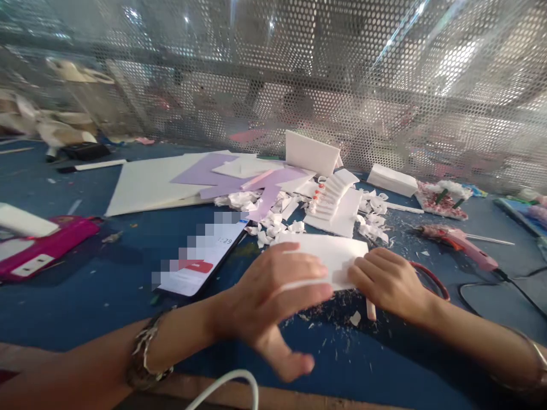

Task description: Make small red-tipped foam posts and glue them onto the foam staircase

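A white foam board piece (pixel 337 253) lies flat on the blue table (pixel 85 296). My left hand (pixel 273 296) rests on its left part with the fingers stretched out flat and the thumb hanging toward me. My right hand (pixel 387 282) is curled at the board's right edge, gripping a thin pale tool (pixel 371 309) whose end sticks out below the fist. White shavings lie scattered on the table just below both hands.
A phone (pixel 200 259) lies left of my hands. Behind them are a white foam stair model (pixel 335 202), torn scraps, purple and white sheets (pixel 205 173) and a pink glue gun (pixel 464 245) with cable. A magenta object (pixel 38 250) sits at left. Perforated mesh (pixel 342 85) walls off the back.
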The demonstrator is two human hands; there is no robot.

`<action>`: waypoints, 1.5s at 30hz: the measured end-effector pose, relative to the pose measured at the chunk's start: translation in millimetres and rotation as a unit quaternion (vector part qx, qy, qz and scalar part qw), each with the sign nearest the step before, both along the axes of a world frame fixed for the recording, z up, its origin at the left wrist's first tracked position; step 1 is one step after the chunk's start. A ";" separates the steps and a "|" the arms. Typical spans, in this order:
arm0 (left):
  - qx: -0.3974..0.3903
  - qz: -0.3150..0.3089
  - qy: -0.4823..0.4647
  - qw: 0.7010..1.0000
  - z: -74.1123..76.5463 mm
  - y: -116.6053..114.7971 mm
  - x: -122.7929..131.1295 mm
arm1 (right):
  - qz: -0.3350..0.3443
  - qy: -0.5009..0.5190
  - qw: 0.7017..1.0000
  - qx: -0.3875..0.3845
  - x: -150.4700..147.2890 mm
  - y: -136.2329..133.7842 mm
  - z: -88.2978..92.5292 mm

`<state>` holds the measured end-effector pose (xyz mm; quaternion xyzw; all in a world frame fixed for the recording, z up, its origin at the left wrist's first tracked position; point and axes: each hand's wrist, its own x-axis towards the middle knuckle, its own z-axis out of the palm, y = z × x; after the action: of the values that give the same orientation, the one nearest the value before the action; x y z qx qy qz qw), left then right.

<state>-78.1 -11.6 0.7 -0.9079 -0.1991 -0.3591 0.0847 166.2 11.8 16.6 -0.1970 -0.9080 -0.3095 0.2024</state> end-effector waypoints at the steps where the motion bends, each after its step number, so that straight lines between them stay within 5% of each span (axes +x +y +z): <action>1: 0.058 0.005 0.045 0.997 -1.2 -1.0 2.6 | -0.003 -0.006 1.000 -0.016 -2.7 -1.1 -4.3; 3: 0.123 0.036 0.099 0.987 -2.4 -1.1 10.0 | 0.002 -0.013 0.999 -0.042 -7.5 -1.7 -11.6; 7: -0.002 0.124 0.196 0.973 -3.4 2.9 21.0 | 0.039 -0.073 0.992 -0.093 -10.8 0.6 -19.7; 18: -0.112 0.103 0.193 0.969 -7.1 7.0 17.3 | 0.003 -0.119 0.904 -0.410 -1.5 4.9 -7.1; 34: -0.157 0.125 0.152 0.968 -5.5 9.1 16.2 | -0.009 -0.026 0.883 -0.469 1.4 11.0 -12.5; 45: -0.252 0.194 0.218 0.923 -2.7 11.5 19.6 | -0.091 0.005 0.898 -0.430 1.0 8.8 -23.8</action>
<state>-58.5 -0.1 -2.1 -0.8987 -0.4318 -0.0665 -0.0375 167.1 20.6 -7.3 -0.3483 -0.9297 0.0953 0.0731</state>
